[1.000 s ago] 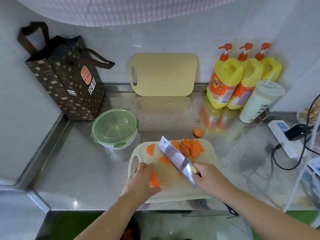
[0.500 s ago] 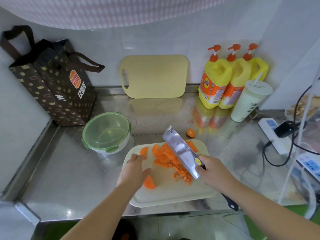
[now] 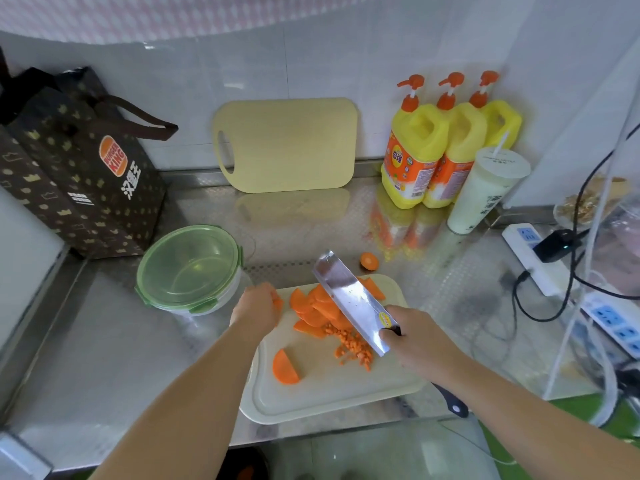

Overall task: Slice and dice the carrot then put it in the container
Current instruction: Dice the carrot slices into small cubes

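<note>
Right now I see my left hand (image 3: 258, 306) knuckles-up at the far left corner of the cutting board (image 3: 329, 396). Its fingers are bent round a carrot slice (image 3: 277, 301), of which only an orange edge shows past them. My right hand (image 3: 420, 339) is wrapped tight round the grip of the cleaver (image 3: 349, 299). The blade runs away from that hand, up and to the left, with its flat face tilted toward me.

Between the two hands lies the heap of slices (image 3: 311, 308), partly hidden behind the blade. Just left of the right hand sits the diced carrot (image 3: 351, 346), a loose scatter by the blade's near end. Nearer me than the left hand, a single half-round (image 3: 285, 367) lies alone on the board.

Beyond and left of the left hand stands the container (image 3: 188, 268), green lid on top, near that hand but apart from it. Past the blade tip a carrot end (image 3: 369, 261) rests on the steel counter (image 3: 104, 341).
</note>
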Demonstrator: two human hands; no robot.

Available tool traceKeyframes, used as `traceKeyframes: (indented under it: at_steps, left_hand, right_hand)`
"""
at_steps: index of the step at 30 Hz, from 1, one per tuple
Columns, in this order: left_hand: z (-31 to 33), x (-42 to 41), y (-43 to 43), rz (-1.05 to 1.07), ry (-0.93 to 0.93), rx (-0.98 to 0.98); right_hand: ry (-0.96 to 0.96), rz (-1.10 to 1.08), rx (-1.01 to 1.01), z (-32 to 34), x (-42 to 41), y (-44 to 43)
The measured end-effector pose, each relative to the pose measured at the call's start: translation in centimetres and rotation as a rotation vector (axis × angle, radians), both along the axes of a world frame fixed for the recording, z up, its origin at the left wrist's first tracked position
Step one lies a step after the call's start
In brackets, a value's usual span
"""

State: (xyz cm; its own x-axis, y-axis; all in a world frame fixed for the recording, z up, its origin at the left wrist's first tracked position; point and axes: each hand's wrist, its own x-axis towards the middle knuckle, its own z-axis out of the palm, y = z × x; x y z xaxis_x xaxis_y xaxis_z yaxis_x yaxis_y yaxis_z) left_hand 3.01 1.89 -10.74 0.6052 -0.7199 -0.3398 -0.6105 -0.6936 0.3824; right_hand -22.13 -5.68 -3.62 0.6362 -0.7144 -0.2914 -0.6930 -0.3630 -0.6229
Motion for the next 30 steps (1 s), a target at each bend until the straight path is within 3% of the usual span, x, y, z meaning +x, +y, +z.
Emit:
traceKeyframes:
  at_steps: [5,8,10,22,30]
  left_hand:
    - [2.1,-1.3,2.4,0.167,0.188,-0.211]
    - [2.9,-2.8,5.2,0.422,0.492,-0.325]
    - [2.5,-4.1,6.8,0.481,0.628,-0.308]
    - [1.0,-6.8,8.8,0.390,0.297,-0.240]
    - [0.8,-7.7,9.2,0.265,0.307,-0.192]
  right_hand:
    - [-0.023,0.012,0.024,-0.1,0.2,0.3]
    - [-0.028,0.023,0.028,-0.4,0.4,0.6]
    - [-0.022,0.038,0.036,-0.5,0.7,0.9]
    - [0.036,0.144,0.002,-1.2,1.5,3.5]
    - [0.127,0.286,-0.139,-3.2,1.8,7.6]
